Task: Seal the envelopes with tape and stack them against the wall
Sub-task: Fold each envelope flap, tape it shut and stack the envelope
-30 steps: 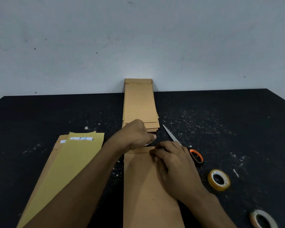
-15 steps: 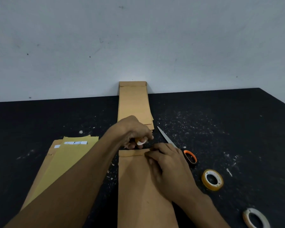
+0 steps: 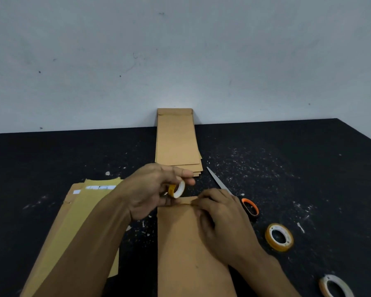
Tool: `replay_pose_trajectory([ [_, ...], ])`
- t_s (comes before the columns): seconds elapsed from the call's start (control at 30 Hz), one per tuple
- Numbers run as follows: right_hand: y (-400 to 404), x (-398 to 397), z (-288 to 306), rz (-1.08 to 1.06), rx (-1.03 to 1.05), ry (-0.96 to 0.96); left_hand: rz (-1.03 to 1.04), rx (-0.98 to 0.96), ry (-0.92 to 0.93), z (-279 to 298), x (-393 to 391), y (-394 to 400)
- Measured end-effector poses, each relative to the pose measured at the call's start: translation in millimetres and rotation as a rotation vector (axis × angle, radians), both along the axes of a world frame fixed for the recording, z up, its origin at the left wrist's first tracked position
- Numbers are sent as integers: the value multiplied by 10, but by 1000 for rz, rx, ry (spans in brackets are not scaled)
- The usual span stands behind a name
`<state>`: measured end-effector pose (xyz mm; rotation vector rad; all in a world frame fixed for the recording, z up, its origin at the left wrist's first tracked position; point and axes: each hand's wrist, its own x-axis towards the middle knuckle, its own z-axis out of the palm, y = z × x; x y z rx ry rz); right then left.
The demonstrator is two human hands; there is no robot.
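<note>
A brown envelope [image 3: 180,249] lies lengthwise in front of me on the black table [image 3: 51,159]. My right hand [image 3: 221,217] rests on its top right corner, fingertips pressing the folded flap. My left hand [image 3: 152,191] hovers just above the flap's left end and grips a small roll of yellowish tape [image 3: 177,189] between thumb and fingers. A stack of brown envelopes [image 3: 177,142] lies against the wall [image 3: 180,61], its top edge leaning up on it.
A pile of yellow-brown envelopes [image 3: 79,221] lies at the left, partly under my left forearm. Scissors [image 3: 234,194] with orange-black handles lie right of my right hand. Two more tape rolls, one [image 3: 279,237] yellowish and one [image 3: 335,286] pale, sit at the right front.
My left hand has lifted and turned, bringing the tape roll into plain view above the flap. My right hand has stayed on the envelope's top corner.
</note>
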<state>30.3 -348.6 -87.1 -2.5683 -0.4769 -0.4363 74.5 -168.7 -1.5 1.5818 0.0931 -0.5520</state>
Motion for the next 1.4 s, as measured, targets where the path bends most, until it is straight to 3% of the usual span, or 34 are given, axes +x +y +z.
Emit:
replay_pose_trajectory([
  [0.17,3,-24,48,-12,58,8,165,-123,-197,-151,-246,-13],
  [0.43,62,-44,171,99,531,91,233,-295,-275,-437,-420,-94],
  [0.9,272,-139,322,143,687,169,307,-432,-523,-374,-494,-9],
  [1.4,375,-234,362,205,790,250,577,-161,-753,-307,-540,-29],
])
